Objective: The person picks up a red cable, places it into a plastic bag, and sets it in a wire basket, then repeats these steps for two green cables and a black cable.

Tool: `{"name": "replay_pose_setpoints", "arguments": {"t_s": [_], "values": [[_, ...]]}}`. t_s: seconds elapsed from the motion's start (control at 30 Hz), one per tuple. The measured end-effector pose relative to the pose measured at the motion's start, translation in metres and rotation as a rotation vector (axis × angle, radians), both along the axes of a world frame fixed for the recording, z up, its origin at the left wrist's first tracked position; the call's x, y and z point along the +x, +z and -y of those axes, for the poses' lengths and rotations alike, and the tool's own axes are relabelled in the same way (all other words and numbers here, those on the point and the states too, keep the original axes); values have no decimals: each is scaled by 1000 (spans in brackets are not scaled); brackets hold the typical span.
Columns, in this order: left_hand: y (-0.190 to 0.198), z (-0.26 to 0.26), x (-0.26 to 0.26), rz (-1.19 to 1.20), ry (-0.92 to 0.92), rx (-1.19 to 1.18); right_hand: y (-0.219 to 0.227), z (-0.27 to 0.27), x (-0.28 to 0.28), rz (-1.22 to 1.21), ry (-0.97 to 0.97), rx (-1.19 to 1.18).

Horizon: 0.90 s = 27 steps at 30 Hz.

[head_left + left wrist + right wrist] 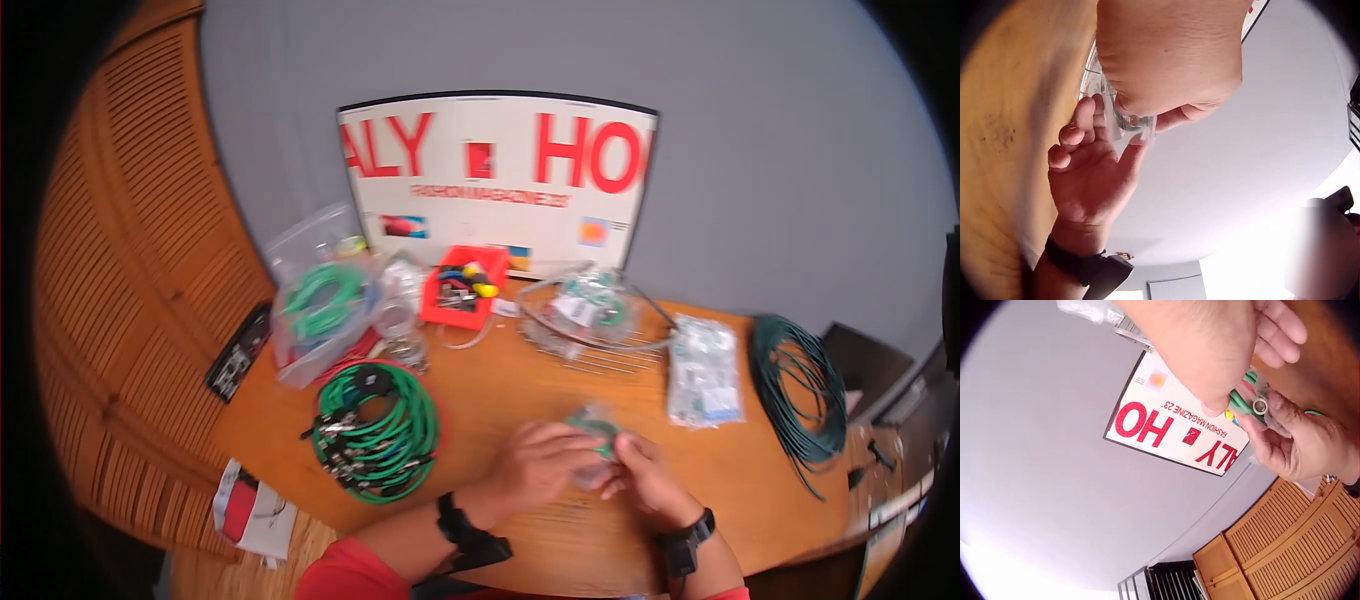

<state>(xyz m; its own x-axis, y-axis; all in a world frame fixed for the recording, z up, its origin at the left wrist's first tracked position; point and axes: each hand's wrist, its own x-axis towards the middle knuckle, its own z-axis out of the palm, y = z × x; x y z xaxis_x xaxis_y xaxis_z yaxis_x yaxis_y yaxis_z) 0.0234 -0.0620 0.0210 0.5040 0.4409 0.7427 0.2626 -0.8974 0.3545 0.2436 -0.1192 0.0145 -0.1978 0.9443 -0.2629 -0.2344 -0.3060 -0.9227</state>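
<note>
Over the front of the desk, both hands hold a small clear plastic bag [596, 412] with a coiled green cable [1239, 401] inside. My left hand [540, 465] pinches it from the left, fingers laid across its top. On the other side, my right hand [645, 480] grips its edge between thumb and index finger. In the left wrist view, the other fingers of the right hand [1088, 181] are loosely bent beside the bag. A round metal connector [1260, 405] shows close to the left thumb in the right wrist view.
Left of the hands lies a bundle of green cables [375, 430] with black connectors. Behind stand a large bag of cables [320, 310], a red bin [435, 300] of parts and a wire rack [600, 358] holding bagged items. A flat clear bag [705, 370] and dark cable coil [800, 400] lie right.
</note>
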Motion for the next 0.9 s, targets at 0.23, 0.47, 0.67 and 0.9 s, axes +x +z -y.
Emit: {"name": "replay_pose_setpoints", "arguments": {"t_s": [0.23, 0.47, 0.67, 0.9], "values": [[-11, 0, 1, -30, -81, 60, 3, -1, -2, -90, -81, 80], [-22, 0, 8, 5, -137, 30, -16, -9, -1, 110, -198, 94], [-28, -5, 4, 90, -58, -134, 14, -14, 4, 282, -417, 265], [-54, -26, 0, 11, -97, -524, 81, -92, 33, 467, -444, 420]]}}
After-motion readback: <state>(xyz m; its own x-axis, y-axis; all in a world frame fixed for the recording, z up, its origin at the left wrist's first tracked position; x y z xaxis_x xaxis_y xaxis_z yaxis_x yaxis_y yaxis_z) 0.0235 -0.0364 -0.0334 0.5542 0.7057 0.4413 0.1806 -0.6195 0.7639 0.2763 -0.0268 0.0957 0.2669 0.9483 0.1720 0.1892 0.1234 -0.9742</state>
